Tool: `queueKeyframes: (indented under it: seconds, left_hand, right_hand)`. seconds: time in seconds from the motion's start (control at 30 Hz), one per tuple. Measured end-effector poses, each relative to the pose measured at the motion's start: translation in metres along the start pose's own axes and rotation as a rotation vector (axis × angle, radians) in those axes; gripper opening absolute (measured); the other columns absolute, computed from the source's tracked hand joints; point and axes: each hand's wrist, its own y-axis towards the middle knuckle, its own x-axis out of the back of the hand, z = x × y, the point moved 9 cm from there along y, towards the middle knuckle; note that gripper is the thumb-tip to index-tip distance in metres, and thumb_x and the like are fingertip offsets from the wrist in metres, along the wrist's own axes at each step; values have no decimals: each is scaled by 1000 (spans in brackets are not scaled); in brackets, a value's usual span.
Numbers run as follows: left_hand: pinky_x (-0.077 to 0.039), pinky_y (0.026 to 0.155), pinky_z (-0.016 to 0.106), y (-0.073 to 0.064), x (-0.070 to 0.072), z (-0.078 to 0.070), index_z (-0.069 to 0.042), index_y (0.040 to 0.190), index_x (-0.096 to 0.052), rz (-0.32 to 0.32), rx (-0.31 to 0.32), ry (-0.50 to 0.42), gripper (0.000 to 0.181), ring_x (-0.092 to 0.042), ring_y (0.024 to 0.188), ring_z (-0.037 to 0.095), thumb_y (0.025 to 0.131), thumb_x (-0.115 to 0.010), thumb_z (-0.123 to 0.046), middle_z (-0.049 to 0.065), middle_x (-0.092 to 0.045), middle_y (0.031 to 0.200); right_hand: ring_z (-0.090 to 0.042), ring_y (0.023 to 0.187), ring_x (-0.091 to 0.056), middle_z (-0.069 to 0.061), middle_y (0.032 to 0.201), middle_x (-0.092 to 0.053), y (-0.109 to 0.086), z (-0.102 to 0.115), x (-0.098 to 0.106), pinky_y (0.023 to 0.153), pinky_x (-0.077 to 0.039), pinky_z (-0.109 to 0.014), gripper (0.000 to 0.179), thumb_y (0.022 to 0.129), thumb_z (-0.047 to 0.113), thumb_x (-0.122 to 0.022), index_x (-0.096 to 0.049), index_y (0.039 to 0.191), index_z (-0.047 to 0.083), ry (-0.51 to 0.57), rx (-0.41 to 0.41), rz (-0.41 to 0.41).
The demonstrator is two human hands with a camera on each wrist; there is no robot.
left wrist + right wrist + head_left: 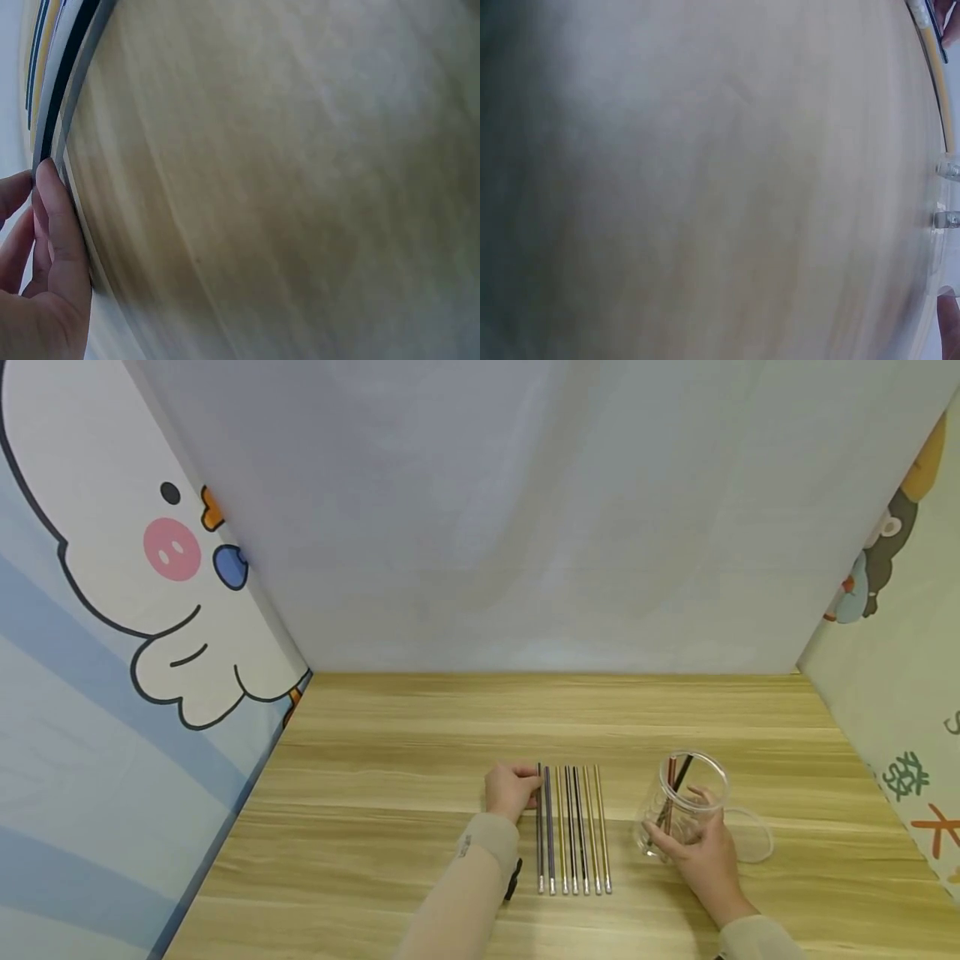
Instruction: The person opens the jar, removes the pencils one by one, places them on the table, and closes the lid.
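Observation:
In the head view my left hand [510,791] pinches the far end of the leftmost dark pencil [540,843]. The left wrist view shows the thumb and fingertips at the end of this dark pencil [54,124]. Several more pencils [576,835], dark and gold with silvery near ends, lie side by side to its right. My right hand [705,868] grips a clear jar [693,808] around its side. Inside the jar lean a reddish pencil [670,793] and a black pencil [683,772].
A clear round lid [771,847] lies on the wooden table [360,793] to the right of the jar, partly behind my right hand. A pale wall [480,568] closes off the back, and printed panels [97,760] stand at both sides.

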Motion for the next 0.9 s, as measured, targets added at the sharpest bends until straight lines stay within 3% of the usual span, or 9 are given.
queueKeyframes:
  seconds: [0.2, 0.3, 0.43, 0.8, 0.9]
  left_hand:
    - [-55, 52, 21, 1, 0, 0, -4, 97, -76, -4, 4, 29, 11, -63, 56, 11, 86, -75, -5, 10, -72, 92]
    - [-55, 51, 21, 1, 0, 0, -5, 96, -75, -9, 2, 41, 9, -63, 56, 12, 86, -75, -5, 9, -72, 90]
    - [-55, 51, 21, 1, 0, 0, -6, 95, -76, -15, 6, 58, 9, -64, 57, 13, 86, -75, -5, 9, -72, 90]
    - [-56, 53, 23, 0, 0, 0, -6, 96, -76, -12, 17, 60, 10, -66, 60, 14, 86, -75, -6, 9, -73, 91]
    - [-56, 52, 23, -1, 1, 0, -5, 96, -76, -6, 10, 61, 10, -66, 60, 14, 86, -75, -7, 9, -73, 90]
  right_hand:
    - [-4, 49, -40, -19, 89, -61, 0, 0, 0, 48, -39, -24, 83, 80, 22, -82, -31, 143, 4, 1, -4, 11]
    - [-6, 53, -43, -15, 84, -61, 0, -1, -1, 50, -40, -24, 82, 81, 24, -82, -32, 143, 5, -3, -19, 11]
    - [-7, 58, -45, -25, 103, -64, 0, -1, 0, 53, -40, -25, 83, 80, 25, -83, -33, 142, 5, -3, -12, 1]
    - [-7, 67, -48, -27, 111, -64, 1, 0, 1, 59, -42, -24, 81, 79, 23, -84, -34, 141, 4, -10, 17, -16]
    - [-6, 60, -46, -24, 95, -64, 1, 0, 0, 54, -42, -24, 82, 79, 22, -83, -34, 141, 5, -11, 14, -9]
